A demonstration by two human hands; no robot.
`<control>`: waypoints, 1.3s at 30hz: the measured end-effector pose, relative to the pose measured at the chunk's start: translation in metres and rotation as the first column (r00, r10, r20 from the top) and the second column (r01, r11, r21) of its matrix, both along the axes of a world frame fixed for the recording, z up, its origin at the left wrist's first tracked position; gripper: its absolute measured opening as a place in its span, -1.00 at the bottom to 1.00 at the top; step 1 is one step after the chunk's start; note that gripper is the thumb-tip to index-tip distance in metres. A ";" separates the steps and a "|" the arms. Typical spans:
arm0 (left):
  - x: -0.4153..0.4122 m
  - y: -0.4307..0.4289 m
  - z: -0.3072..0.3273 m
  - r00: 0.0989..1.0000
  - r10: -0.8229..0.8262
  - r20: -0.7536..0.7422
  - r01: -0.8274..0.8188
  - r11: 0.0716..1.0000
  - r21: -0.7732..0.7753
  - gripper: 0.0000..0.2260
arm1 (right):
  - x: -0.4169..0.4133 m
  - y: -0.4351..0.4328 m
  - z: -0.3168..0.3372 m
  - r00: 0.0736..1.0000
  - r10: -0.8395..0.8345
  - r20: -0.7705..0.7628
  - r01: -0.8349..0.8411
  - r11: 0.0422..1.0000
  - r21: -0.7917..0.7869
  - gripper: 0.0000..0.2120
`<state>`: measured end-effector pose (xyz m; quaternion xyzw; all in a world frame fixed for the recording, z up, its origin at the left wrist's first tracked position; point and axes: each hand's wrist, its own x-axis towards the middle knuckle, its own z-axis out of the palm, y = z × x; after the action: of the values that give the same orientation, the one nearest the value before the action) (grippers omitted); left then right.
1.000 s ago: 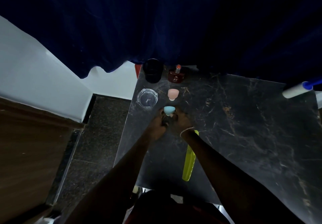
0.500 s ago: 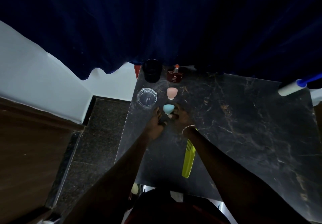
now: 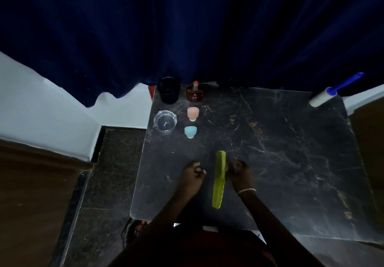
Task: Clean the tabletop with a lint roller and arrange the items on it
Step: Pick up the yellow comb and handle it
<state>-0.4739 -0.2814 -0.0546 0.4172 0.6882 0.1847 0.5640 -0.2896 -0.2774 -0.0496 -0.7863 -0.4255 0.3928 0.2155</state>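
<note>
A yellow-green comb (image 3: 218, 180) lies lengthwise on the dark marble tabletop (image 3: 280, 152), near its front edge. My right hand (image 3: 239, 173) is at the comb's right side, its fingers curled against the edge. My left hand (image 3: 192, 175) rests just left of the comb, apart from it, fingers loosely bent and holding nothing. At the table's far right corner lies the lint roller (image 3: 324, 97), white with a blue handle. A blue cup-shaped piece (image 3: 190, 131) and a pink one (image 3: 193, 113) stand in a line at the back left.
A glass ashtray (image 3: 165, 121) sits by the left edge, with a black jar (image 3: 168, 90) and a brown perfume bottle (image 3: 194, 94) behind it. A dark blue curtain (image 3: 207, 28) hangs behind the table. Stone floor lies to the left.
Both hands have let go of the blue piece and drawn back toward me, and are now on either side of the comb. The blue piece stands alone.
</note>
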 end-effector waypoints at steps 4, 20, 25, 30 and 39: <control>0.033 -0.003 -0.001 0.993 -0.077 -0.087 0.073 0.996 -0.046 -0.70 | 0.006 -0.008 -0.003 1.000 0.008 0.024 -0.005 0.992 -0.127 -0.88; 0.077 -0.021 0.010 0.979 0.191 -0.070 -0.199 0.972 -0.128 -0.85 | 0.011 -0.011 0.004 0.984 0.048 -0.172 -0.087 0.970 -0.227 -0.89; 0.096 -0.043 0.018 0.947 0.320 0.036 -0.312 0.939 -0.146 -0.91 | 0.035 -0.023 0.016 0.947 0.021 -0.321 -0.086 0.978 -0.189 -0.89; 0.117 -0.043 0.054 0.784 0.569 0.247 -0.510 0.818 -0.266 -0.65 | 0.056 -0.026 0.041 0.908 0.048 -0.415 -0.021 0.997 0.070 -0.83; 0.128 -0.033 0.116 0.702 0.424 0.573 -0.405 0.898 -0.169 -0.86 | 0.106 -0.038 0.085 0.938 0.343 -0.059 -0.213 0.700 0.682 -0.78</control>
<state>-0.3457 -0.3141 0.0613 0.1635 0.5541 0.4178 0.7012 -0.1835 -0.3149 0.0350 -0.5445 -0.6298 0.3128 0.4572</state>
